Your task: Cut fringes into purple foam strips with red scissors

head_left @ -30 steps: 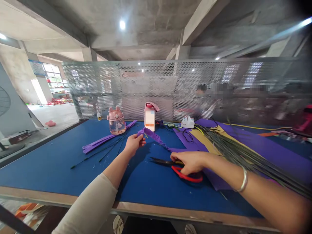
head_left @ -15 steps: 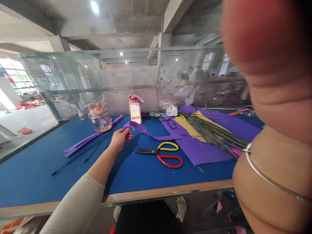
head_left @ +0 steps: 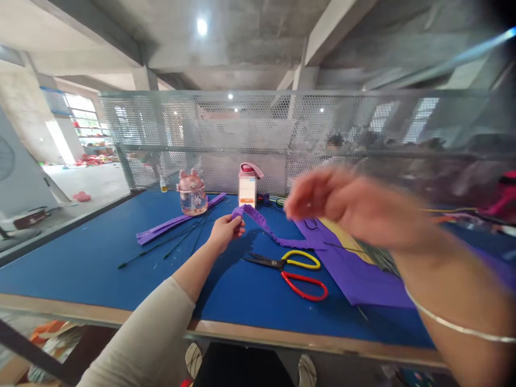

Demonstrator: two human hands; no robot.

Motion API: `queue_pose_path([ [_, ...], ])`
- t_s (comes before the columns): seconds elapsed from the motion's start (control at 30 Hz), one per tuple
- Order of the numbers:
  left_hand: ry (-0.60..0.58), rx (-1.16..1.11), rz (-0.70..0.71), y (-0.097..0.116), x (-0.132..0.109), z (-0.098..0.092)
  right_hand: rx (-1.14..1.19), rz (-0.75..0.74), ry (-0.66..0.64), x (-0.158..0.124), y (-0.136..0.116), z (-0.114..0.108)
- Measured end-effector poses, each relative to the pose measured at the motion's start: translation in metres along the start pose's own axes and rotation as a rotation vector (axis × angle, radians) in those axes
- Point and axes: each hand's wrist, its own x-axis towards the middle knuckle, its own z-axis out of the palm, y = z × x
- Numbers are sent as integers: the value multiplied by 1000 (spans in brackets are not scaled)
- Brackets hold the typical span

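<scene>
My left hand (head_left: 228,231) pinches one end of a ruffled purple paper strip (head_left: 262,221) above the blue table (head_left: 169,285). The strip's other end trails right onto a purple paper sheet (head_left: 363,282). Over the right half of the table, my right hand (head_left: 342,207) is raised and smeared by motion, so I cannot make out its fingers; a thin bangle circles that wrist. Scissors (head_left: 278,264) with one yellow and one red handle lie with blades parted, right of my left hand.
Folded purple strips (head_left: 161,230) and thin dark green stems (head_left: 153,251) lie at left. Behind them stand a pink-lidded bear-eared bottle (head_left: 193,196), a small dropper bottle (head_left: 163,185) and a pink-capped bottle (head_left: 247,171). A perforated metal screen (head_left: 242,131) borders the back; a stem bundle (head_left: 382,258) lies right.
My right hand has come down from close in front of the camera to over the table. The view has turned, shifting the table things rightward. My left hand still pinches the strip.
</scene>
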Motion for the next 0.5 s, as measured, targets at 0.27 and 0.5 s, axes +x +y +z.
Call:
queue_pose_path([
  [0.27,-26,-72,-17,6,-5,8,-512,68,-343,-32,58,97],
  [0.5,-11,-50,-17,9,-5,4,-288,184,-356,-40,52,94],
])
